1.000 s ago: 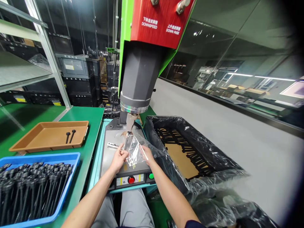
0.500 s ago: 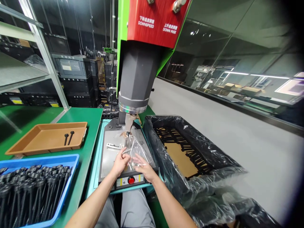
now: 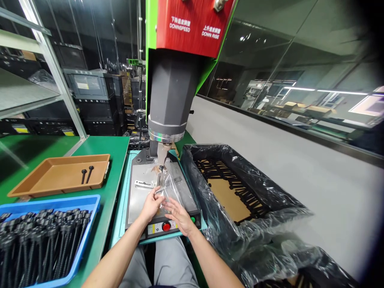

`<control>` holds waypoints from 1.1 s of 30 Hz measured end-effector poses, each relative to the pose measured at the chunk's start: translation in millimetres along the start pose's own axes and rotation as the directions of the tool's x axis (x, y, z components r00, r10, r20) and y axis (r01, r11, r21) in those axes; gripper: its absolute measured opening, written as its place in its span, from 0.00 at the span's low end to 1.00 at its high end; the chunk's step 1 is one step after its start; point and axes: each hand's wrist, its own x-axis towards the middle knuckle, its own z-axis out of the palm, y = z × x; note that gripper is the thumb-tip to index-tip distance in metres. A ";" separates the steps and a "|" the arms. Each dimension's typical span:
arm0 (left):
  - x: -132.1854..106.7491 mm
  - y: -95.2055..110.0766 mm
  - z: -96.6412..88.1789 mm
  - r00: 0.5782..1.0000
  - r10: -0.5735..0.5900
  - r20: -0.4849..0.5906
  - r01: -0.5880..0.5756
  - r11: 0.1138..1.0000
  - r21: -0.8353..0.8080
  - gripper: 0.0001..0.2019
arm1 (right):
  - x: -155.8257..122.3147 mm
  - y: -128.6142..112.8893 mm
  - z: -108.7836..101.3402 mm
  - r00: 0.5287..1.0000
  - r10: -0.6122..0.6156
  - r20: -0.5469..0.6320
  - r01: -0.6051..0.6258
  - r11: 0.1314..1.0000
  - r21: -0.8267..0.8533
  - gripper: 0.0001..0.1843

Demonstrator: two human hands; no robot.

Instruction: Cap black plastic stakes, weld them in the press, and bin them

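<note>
Left hand (image 3: pixel 151 206) has its fingers bunched up by the clear plastic film (image 3: pixel 174 188) under the press horn (image 3: pixel 163 153); can't tell if it's actually gripping anything. Right hand (image 3: pixel 180 218) is just beside it, fingers loosely spread. Red button (image 3: pixel 166 227) and green button (image 3: pixel 193 220) on the front of the base, red panel (image 3: pixel 187 42) up top reading DOWNSPEED and DOWN RISE. Off left there's a blue tray (image 3: pixel 96 205) loaded with black ribbed stems (image 3: pixel 45 240), plus a brown tray (image 3: pixel 57 170) with two black pieces (image 3: pixel 89 175). On the right, a plastic-lined bin (image 3: pixel 255 172) with more black parts (image 3: pixel 246 194) around bare cardboard (image 3: pixel 228 200).

machine panel (image 3: pixel 195 42): red, white lettering (image 3: pixel 180 27) | base plate (image 3: pixel 138 204): silver-grey | tray (image 3: pixel 61 174): brown | bin (image 3: pixel 60 203): blue
</note>
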 end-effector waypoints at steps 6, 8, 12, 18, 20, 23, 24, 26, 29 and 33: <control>-0.3 -0.3 -4.4 0.999 0.012 -0.041 -0.011 1.000 0.025 0.34 | -5.7 6.0 -0.2 0.999 0.018 -0.040 -0.017 0.999 0.045 0.36; 1.8 3.6 -7.9 0.995 0.048 -0.083 -0.042 0.997 0.065 0.31 | -6.8 5.7 1.2 0.999 0.018 -0.047 -0.015 0.997 0.071 0.33; 14.8 23.9 -14.2 0.959 0.196 -0.205 -0.155 0.967 0.202 0.26 | -2.2 1.1 6.2 0.992 0.000 -0.124 0.016 0.991 0.135 0.31; 47.5 63.4 -16.5 0.973 0.119 -0.195 -0.086 0.982 0.170 0.23 | 15.2 -9.4 15.8 0.942 0.011 -0.335 0.032 0.992 0.124 0.27; 59.1 73.6 -19.6 0.973 -0.020 -0.230 0.032 0.999 0.045 0.25 | 18.5 -12.1 16.4 0.940 -0.008 -0.340 0.039 0.996 0.083 0.26; 77.5 85.0 -27.6 0.938 -0.219 -0.268 0.189 0.973 -0.134 0.28 | 20.9 -16.5 12.7 0.942 -0.053 -0.332 0.053 0.999 -0.007 0.24; 83.8 87.8 -30.2 0.926 -0.271 -0.262 0.230 0.957 -0.179 0.28 | 21.5 -18.6 10.5 0.942 -0.073 -0.328 0.061 0.997 -0.045 0.23; 96.3 91.8 -33.8 0.909 -0.343 -0.235 0.282 0.925 -0.255 0.24 | 22.9 -24.7 4.9 0.941 -0.119 -0.318 0.081 0.988 -0.130 0.21; 113.0 95.7 -34.6 0.902 -0.371 -0.223 0.277 0.891 -0.361 0.12 | 27.2 -39.4 -5.3 0.938 -0.203 -0.282 0.117 0.948 -0.297 0.17; 126.3 103.5 -33.3 0.924 -0.295 -0.242 0.158 0.873 -0.461 0.06 | 42.7 -69.6 -19.9 0.912 -0.294 -0.284 0.139 0.877 -0.461 0.14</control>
